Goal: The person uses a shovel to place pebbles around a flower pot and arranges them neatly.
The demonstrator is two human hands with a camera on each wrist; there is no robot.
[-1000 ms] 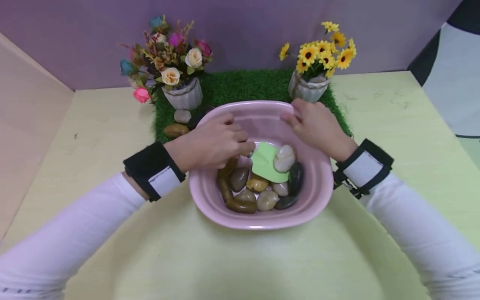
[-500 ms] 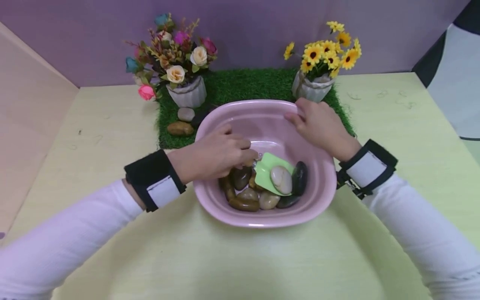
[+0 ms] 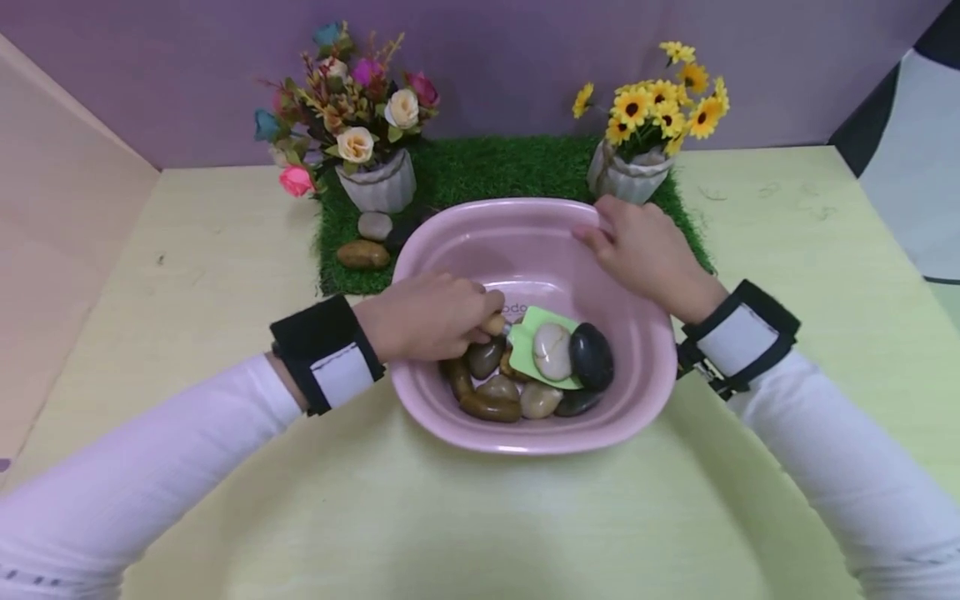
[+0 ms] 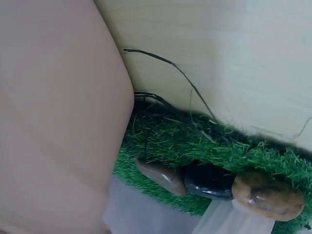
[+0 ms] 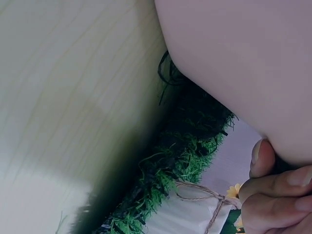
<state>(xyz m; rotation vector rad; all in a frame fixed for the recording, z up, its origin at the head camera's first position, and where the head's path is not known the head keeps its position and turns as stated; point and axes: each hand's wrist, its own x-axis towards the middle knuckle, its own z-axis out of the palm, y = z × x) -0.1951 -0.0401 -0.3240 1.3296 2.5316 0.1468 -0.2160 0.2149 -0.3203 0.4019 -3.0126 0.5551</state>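
My left hand [image 3: 429, 318] grips the wooden handle [image 3: 493, 325] of a small trowel inside the pink basin [image 3: 517, 446]. The trowel's light green blade [image 3: 522, 353] tilts down to the right. A pale veined stone [image 3: 552, 352] lies on the blade, touching a large black stone [image 3: 591, 357] at its far edge. Brown and tan stones [image 3: 491, 407] line the basin's bottom. My right hand [image 3: 647, 257] holds the basin's far right rim, thumb inside; its curled fingers [image 5: 275, 212] show under the rim in the right wrist view.
Behind the basin lies a green grass mat [image 3: 498, 167]. On it stand a pot of mixed flowers [image 3: 382, 183] at left and a pot of yellow flowers [image 3: 630, 175] at right. A brown stone [image 3: 363, 255], a grey stone [image 3: 374, 226] and a black one [image 4: 209, 180] rest on the mat's left side.
The trowel blade has slid right and lower beneath the pale stone and now meets the black stone, which has shifted up. The wooden handle has come into view. My right hand stays on the rim.
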